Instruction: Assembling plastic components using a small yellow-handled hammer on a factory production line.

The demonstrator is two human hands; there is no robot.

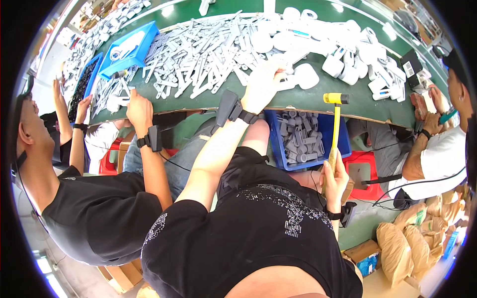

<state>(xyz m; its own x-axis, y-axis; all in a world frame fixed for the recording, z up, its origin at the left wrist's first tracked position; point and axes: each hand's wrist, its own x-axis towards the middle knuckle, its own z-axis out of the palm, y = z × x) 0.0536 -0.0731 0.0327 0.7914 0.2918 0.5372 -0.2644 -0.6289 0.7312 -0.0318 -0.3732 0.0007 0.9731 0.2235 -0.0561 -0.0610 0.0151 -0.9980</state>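
My left hand (262, 88) reaches over the near edge of the green table, its fingers closed on a white plastic part with a rounded end (305, 76). The part lies low over the tabletop, and its grip end is partly covered by my fingers. In my right hand (336, 177) is a small mallet (336, 124) with a yellow handle and a yellow-and-black head. It stands upright, head raised, just short of the table edge. Beyond my left hand a heap of slim grey plastic pieces (198, 54) spreads out, with bulky white parts (343, 62) piled to its right.
A blue bin (276, 149) of grey parts sits below the table edge, between my hands. On the table at left stands a blue tray (147, 37). A co-worker (94, 208) sits close on my left, another (442, 134) at right. Brown sacks (395, 251) lie at lower right.
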